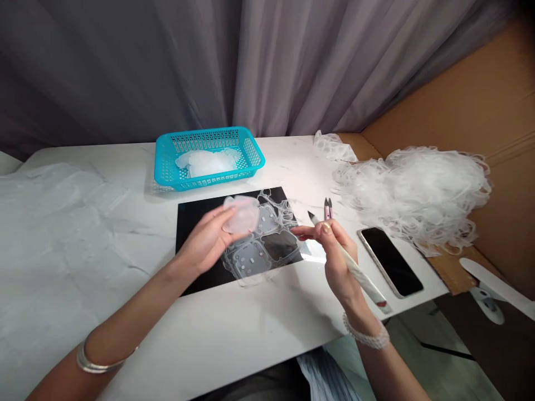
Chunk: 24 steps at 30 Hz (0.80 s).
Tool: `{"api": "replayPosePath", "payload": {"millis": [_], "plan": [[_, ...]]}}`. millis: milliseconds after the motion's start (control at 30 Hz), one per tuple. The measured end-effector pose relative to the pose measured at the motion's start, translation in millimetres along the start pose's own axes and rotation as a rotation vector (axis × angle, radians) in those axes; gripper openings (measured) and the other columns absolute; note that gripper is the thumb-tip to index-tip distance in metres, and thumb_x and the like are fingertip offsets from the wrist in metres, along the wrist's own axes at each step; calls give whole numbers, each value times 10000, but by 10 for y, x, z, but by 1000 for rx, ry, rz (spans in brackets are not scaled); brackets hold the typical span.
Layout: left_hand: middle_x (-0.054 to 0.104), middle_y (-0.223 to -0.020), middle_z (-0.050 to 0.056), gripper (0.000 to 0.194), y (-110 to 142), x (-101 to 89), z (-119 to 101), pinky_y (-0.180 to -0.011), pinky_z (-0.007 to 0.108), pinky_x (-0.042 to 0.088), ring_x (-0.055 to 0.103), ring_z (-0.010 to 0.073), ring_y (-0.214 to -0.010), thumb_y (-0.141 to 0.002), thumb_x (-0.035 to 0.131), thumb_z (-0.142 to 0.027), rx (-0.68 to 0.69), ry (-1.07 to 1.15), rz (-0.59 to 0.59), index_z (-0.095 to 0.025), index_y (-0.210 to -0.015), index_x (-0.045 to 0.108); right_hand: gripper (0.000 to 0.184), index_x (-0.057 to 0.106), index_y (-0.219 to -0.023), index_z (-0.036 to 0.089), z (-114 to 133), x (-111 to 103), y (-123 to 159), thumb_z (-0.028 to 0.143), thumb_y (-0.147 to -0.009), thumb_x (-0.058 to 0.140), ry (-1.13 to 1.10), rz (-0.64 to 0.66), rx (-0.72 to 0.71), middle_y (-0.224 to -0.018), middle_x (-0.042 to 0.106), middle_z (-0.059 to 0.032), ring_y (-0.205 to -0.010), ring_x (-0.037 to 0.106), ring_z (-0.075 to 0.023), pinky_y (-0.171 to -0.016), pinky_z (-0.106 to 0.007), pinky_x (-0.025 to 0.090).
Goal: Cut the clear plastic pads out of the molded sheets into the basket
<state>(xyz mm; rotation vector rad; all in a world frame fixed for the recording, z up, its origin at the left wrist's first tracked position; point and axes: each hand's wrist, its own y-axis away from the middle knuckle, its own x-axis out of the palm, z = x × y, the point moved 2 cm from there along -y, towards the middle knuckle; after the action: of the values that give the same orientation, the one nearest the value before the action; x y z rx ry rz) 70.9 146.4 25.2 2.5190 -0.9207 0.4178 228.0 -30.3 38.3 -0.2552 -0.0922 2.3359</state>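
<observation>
Right, so the L hand [209, 236] has a thin translucent piece [241, 216] pinched betw. thumb & fingers, slightly blurred, held over the black mat [196, 217] mid-table; it hides part of the clear cut-out sheet [253, 259] lying there. R hand [336, 250], just right of the mat, is closed round a pale-handled tool [363, 281], dark tip poking out on the far side; its fingertips are at the sheet's edge, can't tell if they grip it. Snips [327, 208] just beyond, lower part hidden behind that hand. Blue basket [209, 181] on the far side w/ whitish pcs inside, overlapping, can't count. Phone [390, 262] near right, scrap pile [422, 189] far right, strands too tangled to separate. Milky film [50, 250] at left, cut off by the view's edge.
</observation>
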Motion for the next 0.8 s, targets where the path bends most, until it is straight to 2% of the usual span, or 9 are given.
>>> {"api": "replayPosePath", "payload": {"millis": [100,167,233,300,367,433,500,667,800], "plan": [[581,-1426,110,382,-356,-265,-322,-1121,487,425,493,292,-1366,-982,501,-378,540,-498,-241,-186,-1292,613,388,582,-984,216,-128,10,-2,550,-1004,385,-112,44,68,-886,748,-78,-880,704,-241,-797,-416,544],[411,-1571,91,458,-602,-391,-507,-1219,534,212,242,303,-1507,-980,498,-331,727,-974,-280,-232,-1427,516,453,589,-1094,211,-200,18,-4,591,-997,362,-108,86,98,-900,727,-78,-895,691,-240,-785,-414,556],[159,-1655,147,686,-756,-470,-560,-1200,631,113,34,371,-1531,-926,583,-308,715,-1304,-269,-197,-1550,322,494,595,-1143,211,-258,27,-8,615,-990,356,-70,112,128,-906,701,-70,-883,683,-233,-774,-408,566],[32,-1656,199,789,-742,-473,-459,-1191,652,97,-19,390,-1525,-916,588,-288,714,-1507,-204,-135,-1584,198,472,604,-1152,216,-292,46,-20,606,-983,400,-12,103,153,-889,684,-54,-815,686,-218,-750,-394,565],[101,-1653,199,705,-587,-417,-220,-1225,569,138,72,332,-1535,-963,505,-282,758,-1634,-13,-116,-1579,205,408,610,-1160,219,-299,94,-43,558,-970,486,47,87,155,-881,688,-42,-752,691,-201,-733,-374,557],[265,-1627,158,594,-376,-358,72,-1237,470,215,225,259,-1514,-1005,424,-298,758,-1699,266,-150,-1560,275,365,600,-1192,221,-285,181,-78,496,-957,553,69,96,128,-935,711,-52,-786,702,-201,-747,-357,551],[387,-1577,132,510,-190,-336,297,-1226,438,271,340,233,-1472,-1027,371,-294,733,-1720,428,-166,-1520,364,335,595,-1193,219,-269,301,-118,453,-954,576,72,121,86,-999,727,-67,-858,707,-208,-764,-341,545],[460,-1514,202,435,28,-372,462,-1199,480,319,400,297,-1436,-1024,405,-312,708,-1712,384,-93,-1383,514,228,676,-1044,198,-287,610,-167,381,-962,568,227,298,-2,-951,753,-55,-851,706,-205,-736,-310,517],[441,-1519,226,400,110,-394,515,-1191,544,296,364,349,-1449,-1022,406,-324,685,-1627,315,-107,-1318,563,239,714,-1029,192,-316,709,-134,339,-983,532,360,413,-64,-918,767,-54,-764,700,-192,-700,-301,508]]}}
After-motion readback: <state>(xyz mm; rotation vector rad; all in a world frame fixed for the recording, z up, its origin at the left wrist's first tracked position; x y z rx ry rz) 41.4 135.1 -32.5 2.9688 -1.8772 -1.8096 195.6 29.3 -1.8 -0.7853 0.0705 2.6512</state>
